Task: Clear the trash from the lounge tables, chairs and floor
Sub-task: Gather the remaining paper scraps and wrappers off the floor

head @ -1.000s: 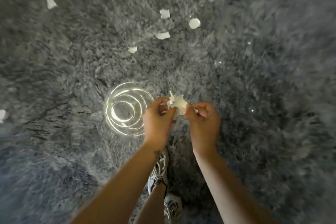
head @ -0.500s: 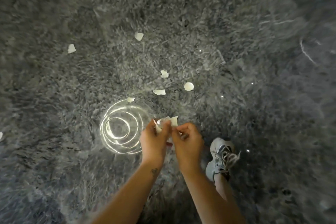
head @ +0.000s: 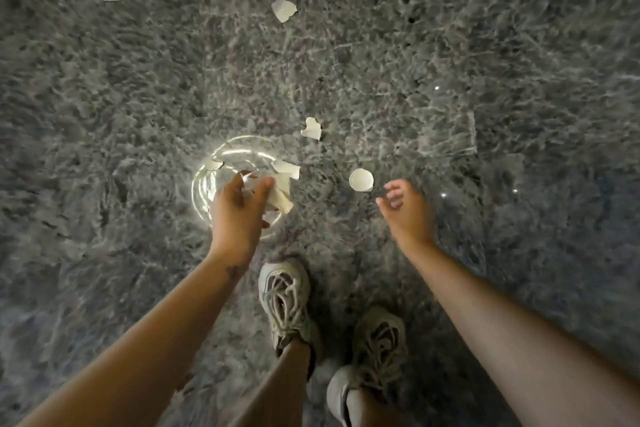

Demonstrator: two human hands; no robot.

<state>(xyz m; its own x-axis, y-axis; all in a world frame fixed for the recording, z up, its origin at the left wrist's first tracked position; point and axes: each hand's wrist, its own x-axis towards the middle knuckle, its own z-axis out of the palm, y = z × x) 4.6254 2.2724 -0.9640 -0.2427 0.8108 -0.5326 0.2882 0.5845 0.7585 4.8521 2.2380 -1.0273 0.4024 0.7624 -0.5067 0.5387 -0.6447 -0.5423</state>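
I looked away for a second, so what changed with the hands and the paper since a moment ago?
The right hand let go of the paper wad and moved out right, open, near the round scrap. The left hand still grips the wad. The other scraps still lie on the floor.

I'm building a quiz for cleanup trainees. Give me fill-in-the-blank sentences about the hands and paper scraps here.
1. The left hand grips a bunch of paper scraps, while the right hand holds ____.
2. The scrap lying nearest the right hand is ____ in shape.
3. The bright ring of light on the floor shows around the ____ hand.

Missing words: nothing; round; left.
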